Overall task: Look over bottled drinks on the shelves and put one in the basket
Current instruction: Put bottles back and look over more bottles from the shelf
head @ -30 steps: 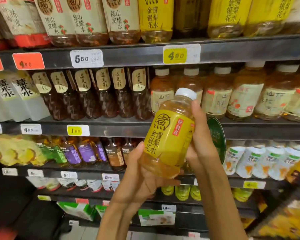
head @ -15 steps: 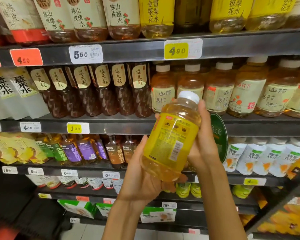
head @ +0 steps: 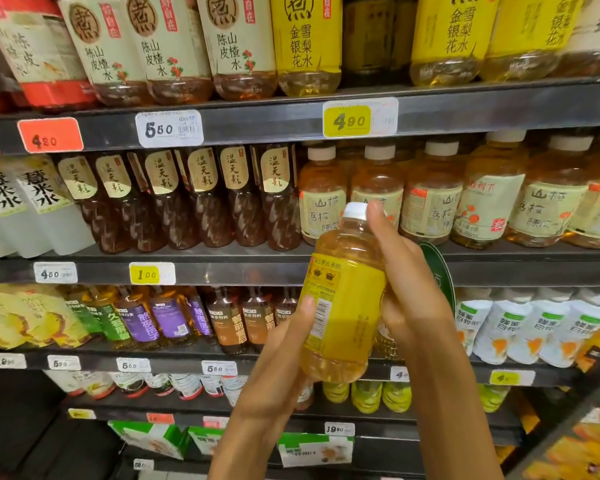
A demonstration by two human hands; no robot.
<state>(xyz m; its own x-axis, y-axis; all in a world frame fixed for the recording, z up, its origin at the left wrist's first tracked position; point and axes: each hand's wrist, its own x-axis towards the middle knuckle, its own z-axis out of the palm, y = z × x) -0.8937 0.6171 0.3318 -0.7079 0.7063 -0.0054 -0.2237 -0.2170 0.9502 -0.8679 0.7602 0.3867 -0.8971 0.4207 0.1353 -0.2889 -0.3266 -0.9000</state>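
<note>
Both hands raised before the shelves: left hand (head: 278,358) cups the yellow bottle (head: 342,303) base; right hand (head: 409,282) grips its side.

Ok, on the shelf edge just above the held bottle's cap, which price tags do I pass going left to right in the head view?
Orange 4.20 tag → white 5.50 tag → yellow 4.90 tag. A second orange tag sits further left, cut off by the frame edge, so its price cannot be read.

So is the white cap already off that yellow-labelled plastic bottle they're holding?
No, the white cap sits on the neck of the yellow-labelled plastic bottle, which the left hand and right hand grip.
</note>
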